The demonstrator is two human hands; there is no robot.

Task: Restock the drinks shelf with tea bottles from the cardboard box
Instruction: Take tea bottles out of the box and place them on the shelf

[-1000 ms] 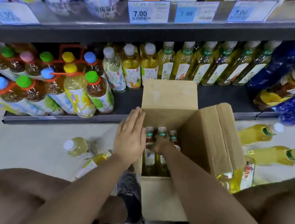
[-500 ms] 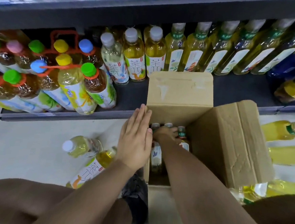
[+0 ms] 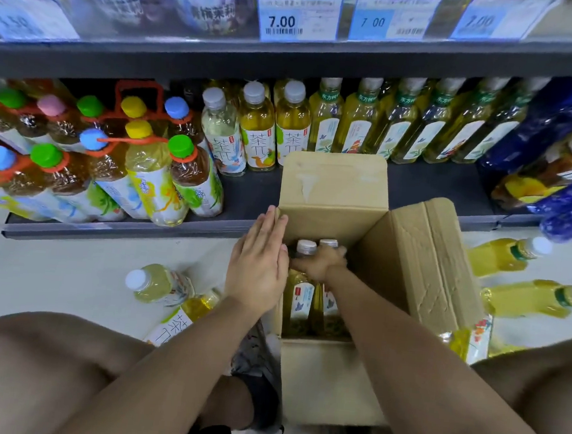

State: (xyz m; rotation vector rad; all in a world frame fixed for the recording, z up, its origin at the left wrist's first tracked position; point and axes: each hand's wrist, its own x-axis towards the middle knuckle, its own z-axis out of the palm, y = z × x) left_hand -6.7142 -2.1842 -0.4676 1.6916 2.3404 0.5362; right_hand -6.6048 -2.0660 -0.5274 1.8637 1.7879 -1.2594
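Observation:
An open cardboard box (image 3: 329,384) stands on the floor in front of the bottom shelf (image 3: 252,193). Inside it stand yellow tea bottles (image 3: 300,303) with grey caps. My right hand (image 3: 320,264) reaches into the box and is closed around the necks of two of these bottles. My left hand (image 3: 260,266) lies flat, fingers straight, against the box's left wall. A row of matching tea bottles (image 3: 401,123) lines the back of the shelf.
Packs of colour-capped bottles (image 3: 110,165) fill the shelf's left side, blue packs (image 3: 569,160) its right. Loose bottles lie on the floor left (image 3: 159,284) and right (image 3: 511,255) of the box. My bare knees frame the bottom of the view.
My right hand has closed on the bottle necks and lifted them slightly inside the box. The left hand has stayed on the box wall. The camera has tilted back up.

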